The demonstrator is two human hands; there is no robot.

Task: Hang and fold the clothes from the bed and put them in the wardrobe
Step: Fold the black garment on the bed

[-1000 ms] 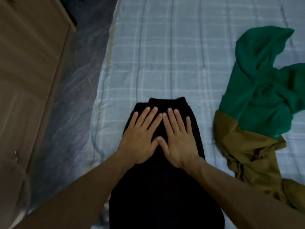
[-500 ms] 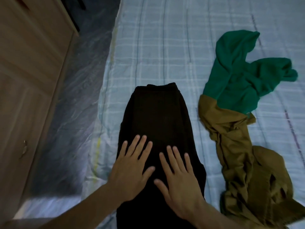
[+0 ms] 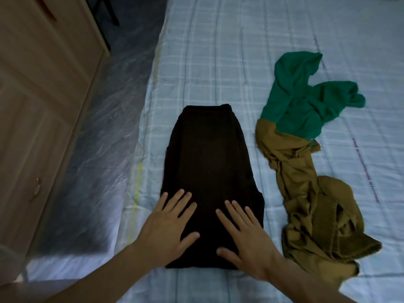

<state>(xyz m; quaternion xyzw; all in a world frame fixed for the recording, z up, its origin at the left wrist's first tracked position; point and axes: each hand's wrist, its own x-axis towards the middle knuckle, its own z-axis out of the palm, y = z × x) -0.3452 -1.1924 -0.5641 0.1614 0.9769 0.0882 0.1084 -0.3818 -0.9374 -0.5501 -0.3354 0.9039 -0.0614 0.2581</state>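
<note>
Both of my hands lie flat on the near end of the black garment, which is folded into a long, narrow stack on the checked sheet of the bed. My left hand presses on its near left part, fingers straight and spread, with the heel of the palm at the garment's left edge. My right hand presses on its near right part in the same way, fingers straight and a little apart, nothing gripped or pinched. My thumbs point toward each other with a strip of black cloth between them, so the hands do not touch. To the right of the black garment, near but apart from it, an olive garment lies crumpled in a long heap. A green garment lies to the right of the black garment's far end, overlapping the far end of the olive one. To the left of the black garment the mattress side shows under clear plastic wrap, and beyond that, further left, stands the wooden wardrobe with a small handle on its door.
</note>
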